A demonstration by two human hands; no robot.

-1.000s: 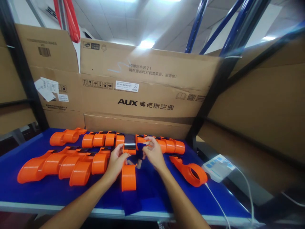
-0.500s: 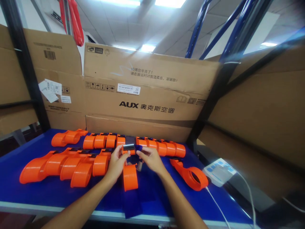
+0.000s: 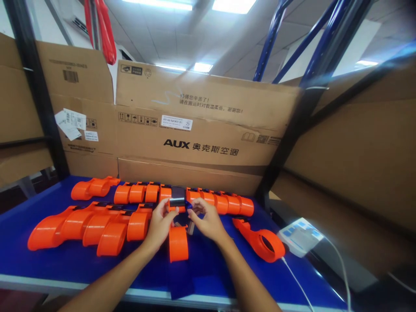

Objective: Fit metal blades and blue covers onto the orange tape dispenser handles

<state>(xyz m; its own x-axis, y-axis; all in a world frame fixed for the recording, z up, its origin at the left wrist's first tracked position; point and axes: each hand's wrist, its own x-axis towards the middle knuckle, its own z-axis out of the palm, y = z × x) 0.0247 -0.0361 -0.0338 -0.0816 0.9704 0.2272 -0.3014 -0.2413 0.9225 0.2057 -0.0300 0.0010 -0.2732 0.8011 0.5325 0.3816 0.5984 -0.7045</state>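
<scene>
An orange part with a black piece and a light toothed strip is held up over the table's middle. My left hand pinches its left end between thumb and fingers. On the right, my right hand has its fingers closed on a small dark blue piece at the part's right end. Below the hands, an orange ring-shaped piece rests on the table, with a small grey-brown piece beside it. A dark block lies just behind the held part.
Orange tape dispensers stand in a back row and a front-left group on the blue table. Another dispenser lies at the right beside a white device with cables. Cardboard closes off the back.
The held part has tilted slightly and sits a little lower, uncovering more of the dark block behind it. The fingers of my right hand have curled closer to the blue piece.
</scene>
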